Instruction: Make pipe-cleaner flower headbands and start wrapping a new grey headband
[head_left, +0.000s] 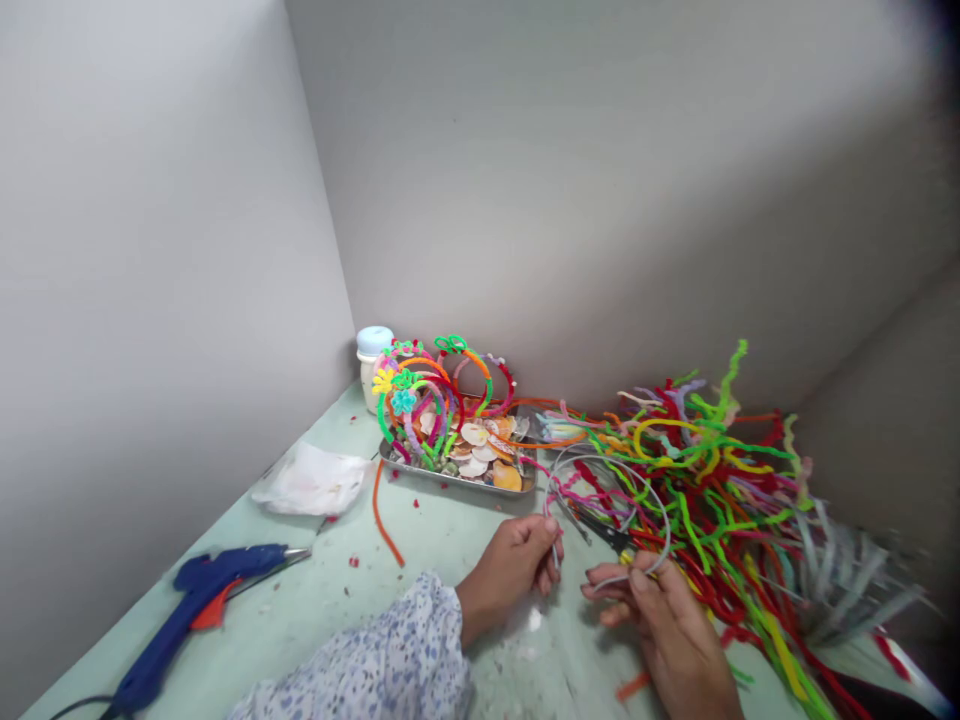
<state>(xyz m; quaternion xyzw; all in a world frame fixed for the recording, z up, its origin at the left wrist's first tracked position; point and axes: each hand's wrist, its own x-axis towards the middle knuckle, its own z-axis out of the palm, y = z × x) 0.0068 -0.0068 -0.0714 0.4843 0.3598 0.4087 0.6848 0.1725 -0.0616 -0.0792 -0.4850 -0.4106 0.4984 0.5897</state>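
A thin grey headband hoop (667, 522) stands up between my two hands. My left hand (506, 562) pinches one end of it, where a bit of pink pipe cleaner (548, 497) lies against the band. My right hand (675, 625) grips the other end between thumb and fingers. Just behind the hoop lie dark-handled scissors (596, 522), partly hidden by the hand and the heap. A big tangle of colored pipe cleaners (690, 500) spreads right behind my right hand.
A metal tray (457, 482) bears shells and several finished headbands (427, 400). Behind it stands a white jar with a blue lid (375, 345). A blue glue gun (199, 610), a white plastic packet (313, 480) and an orange pipe cleaner (384, 520) lie left. Grey walls enclose the table.
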